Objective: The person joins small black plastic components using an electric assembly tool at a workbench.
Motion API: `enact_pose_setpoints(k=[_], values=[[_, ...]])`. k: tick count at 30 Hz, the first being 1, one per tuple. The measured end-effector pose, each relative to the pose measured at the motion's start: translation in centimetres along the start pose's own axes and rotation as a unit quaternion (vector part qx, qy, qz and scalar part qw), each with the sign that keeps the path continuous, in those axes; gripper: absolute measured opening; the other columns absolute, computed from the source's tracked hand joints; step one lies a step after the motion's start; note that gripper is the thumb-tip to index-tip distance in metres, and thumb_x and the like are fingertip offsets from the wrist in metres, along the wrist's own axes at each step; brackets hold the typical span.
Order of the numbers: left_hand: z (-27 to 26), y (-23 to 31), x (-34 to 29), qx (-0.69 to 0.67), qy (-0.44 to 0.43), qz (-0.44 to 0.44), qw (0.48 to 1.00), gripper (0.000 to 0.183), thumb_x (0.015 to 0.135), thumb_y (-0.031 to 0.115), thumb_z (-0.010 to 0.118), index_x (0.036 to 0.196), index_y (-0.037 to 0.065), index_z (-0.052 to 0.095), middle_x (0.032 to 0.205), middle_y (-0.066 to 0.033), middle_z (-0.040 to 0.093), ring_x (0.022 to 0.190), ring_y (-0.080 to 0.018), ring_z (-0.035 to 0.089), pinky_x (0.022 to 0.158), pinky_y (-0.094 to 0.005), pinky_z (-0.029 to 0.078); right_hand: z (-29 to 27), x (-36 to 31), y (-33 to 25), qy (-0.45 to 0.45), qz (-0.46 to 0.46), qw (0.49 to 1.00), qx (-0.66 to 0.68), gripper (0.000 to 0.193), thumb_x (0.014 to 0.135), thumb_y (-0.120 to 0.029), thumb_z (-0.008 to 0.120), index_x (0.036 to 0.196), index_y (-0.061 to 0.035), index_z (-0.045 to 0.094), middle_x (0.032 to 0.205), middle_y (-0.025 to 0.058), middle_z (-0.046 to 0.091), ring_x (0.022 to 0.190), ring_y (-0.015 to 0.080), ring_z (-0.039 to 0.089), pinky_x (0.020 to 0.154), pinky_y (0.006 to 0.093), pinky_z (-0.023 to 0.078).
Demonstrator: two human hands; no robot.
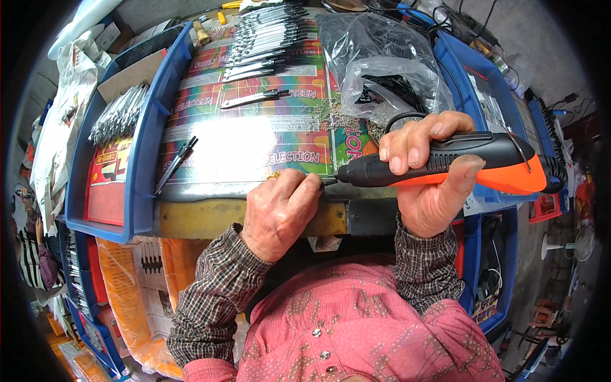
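Note:
My right hand (433,184) is wrapped round a black and orange electric screwdriver (445,162), held level with its nose pointing left. My left hand (283,210) is closed in a pinch at the table's front edge. A small black piece (328,183) sticks out from its fingertips and meets the screwdriver's tip; most of it is hidden by the fingers. Beyond the hands lies a single slim silver-and-black piece (254,99), looking like a drawing compass. A darker one (177,164) rests left of my left hand.
A row of similar silver-and-black pieces (264,41) lies at the back. Clear plastic bags (388,57) and scattered tiny metal parts (328,118) are at the back right. Blue trays (143,140) flank the colourful table covering (210,127); an orange basket (124,286) stands below left.

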State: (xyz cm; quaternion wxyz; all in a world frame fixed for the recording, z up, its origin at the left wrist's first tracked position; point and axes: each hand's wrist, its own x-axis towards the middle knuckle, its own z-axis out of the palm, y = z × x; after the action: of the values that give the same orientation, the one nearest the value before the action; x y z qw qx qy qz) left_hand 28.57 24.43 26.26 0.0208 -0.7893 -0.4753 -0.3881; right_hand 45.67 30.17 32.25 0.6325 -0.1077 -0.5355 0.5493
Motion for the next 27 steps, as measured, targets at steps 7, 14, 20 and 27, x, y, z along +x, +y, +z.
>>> enact_pose_setpoints(k=[7, 14, 20, 27], values=[[-0.2, 0.1, -0.1, -0.005, 0.009, -0.016, 1.000, 0.028, 0.061, -0.002, 0.067, 0.087, 0.003, 0.059, 0.069, -0.0070, 0.053, 0.059, -0.0208, 0.055, 0.050, -0.0304, 0.044, 0.0, 0.1, -0.1, -0.002, -0.004, 1.000, -0.004, 0.049, 0.078, -0.055, 0.055, 0.092, -0.0093, 0.042, 0.068, 0.0012, 0.047, 0.059, 0.0138, 0.049, 0.062, 0.0320, 0.041], [-0.3, 0.1, -0.2, 0.012, 0.005, 0.002, 1.000, 0.028, 0.062, -0.002, 0.067, 0.089, 0.004, 0.060, 0.069, -0.0069, 0.052, 0.059, -0.0204, 0.055, 0.049, -0.0303, 0.044, 0.1, 0.2, -0.3, 0.009, -0.003, 1.000, 0.029, 0.046, 0.075, -0.042, 0.067, 0.095, -0.0070, 0.045, 0.067, 0.0045, 0.052, 0.060, 0.0152, 0.053, 0.064, 0.0330, 0.044], [-0.2, 0.2, -0.1, -0.002, 0.014, 0.003, 1.000, 0.028, 0.063, -0.002, 0.065, 0.090, 0.003, 0.059, 0.074, -0.0085, 0.055, 0.061, -0.0220, 0.056, 0.051, -0.0309, 0.045, 0.3, 0.2, -0.5, -0.005, -0.014, 1.000, -0.004, 0.050, 0.078, -0.055, 0.054, 0.092, -0.0088, 0.043, 0.068, 0.0013, 0.046, 0.058, 0.0138, 0.048, 0.062, 0.0322, 0.040], [-1.3, 1.6, -0.6, -0.096, 0.025, -0.089, 0.991, 0.023, 0.067, -0.004, 0.063, 0.089, 0.002, 0.058, 0.075, -0.0103, 0.055, 0.065, -0.0236, 0.058, 0.054, -0.0309, 0.046, 0.3, 0.3, -1.4, -0.016, -0.022, 0.999, 0.023, 0.048, 0.075, -0.046, 0.066, 0.095, -0.0075, 0.044, 0.067, 0.0048, 0.051, 0.060, 0.0161, 0.053, 0.064, 0.0331, 0.043]])
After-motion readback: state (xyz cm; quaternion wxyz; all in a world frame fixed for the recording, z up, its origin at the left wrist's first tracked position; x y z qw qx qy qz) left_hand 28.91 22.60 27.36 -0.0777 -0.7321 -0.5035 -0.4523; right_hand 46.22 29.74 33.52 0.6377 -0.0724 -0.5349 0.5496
